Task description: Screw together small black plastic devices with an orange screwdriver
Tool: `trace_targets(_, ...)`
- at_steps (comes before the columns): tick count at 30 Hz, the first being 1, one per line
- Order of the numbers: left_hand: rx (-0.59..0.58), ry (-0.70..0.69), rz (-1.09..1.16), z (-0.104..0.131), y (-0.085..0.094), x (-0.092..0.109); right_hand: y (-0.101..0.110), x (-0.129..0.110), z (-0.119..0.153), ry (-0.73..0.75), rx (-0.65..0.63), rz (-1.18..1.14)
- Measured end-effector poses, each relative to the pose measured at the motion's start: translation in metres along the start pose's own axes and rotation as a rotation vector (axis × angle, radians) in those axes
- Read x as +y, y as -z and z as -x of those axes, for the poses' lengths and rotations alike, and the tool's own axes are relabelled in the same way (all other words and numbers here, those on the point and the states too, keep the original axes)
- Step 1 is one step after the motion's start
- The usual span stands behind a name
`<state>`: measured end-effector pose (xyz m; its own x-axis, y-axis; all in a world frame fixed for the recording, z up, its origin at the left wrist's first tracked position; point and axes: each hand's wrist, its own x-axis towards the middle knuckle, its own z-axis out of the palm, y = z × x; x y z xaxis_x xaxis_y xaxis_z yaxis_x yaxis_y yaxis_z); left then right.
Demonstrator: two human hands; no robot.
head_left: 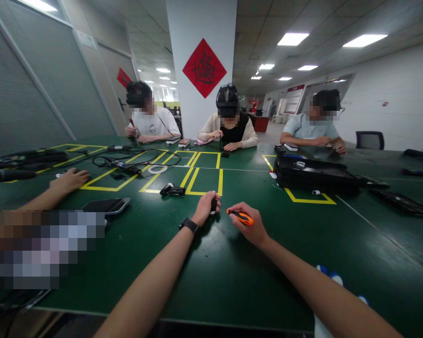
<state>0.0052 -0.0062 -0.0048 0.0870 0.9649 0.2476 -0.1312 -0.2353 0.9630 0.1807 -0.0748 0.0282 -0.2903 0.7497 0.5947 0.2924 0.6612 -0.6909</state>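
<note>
My left hand [205, 209], with a black watch [189, 226] on its wrist, is closed around a small black object [213, 205]. The fingers hide most of that object, so its kind cannot be made out. Just to the right, my right hand [251, 227] grips a screwdriver [242, 217] by its orange-and-black handle. I cannot make out its shaft. A small gap separates the handle's left end from my left hand. Both hands are low over the green table [211, 263].
Beyond my left hand lie small black parts [172, 189]. A black case [310, 171] stands at right, cables [127, 164] and a white ring [157, 169] at left. A phone-like device [107, 205] and another person's hand [72, 180] are nearby. Several people sit around the table.
</note>
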Motion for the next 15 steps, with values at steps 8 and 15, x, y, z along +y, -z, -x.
trace_targets(8,0.006,-0.008,-0.002,-0.0001,-0.0005,0.0,0.0017,0.0029,-0.0005,0.019,0.011,0.025)
trace_targets(15,0.01,0.004,-0.003,0.0006,-0.0011,0.0011,0.0021,0.002,-0.0011,0.042,0.003,0.018)
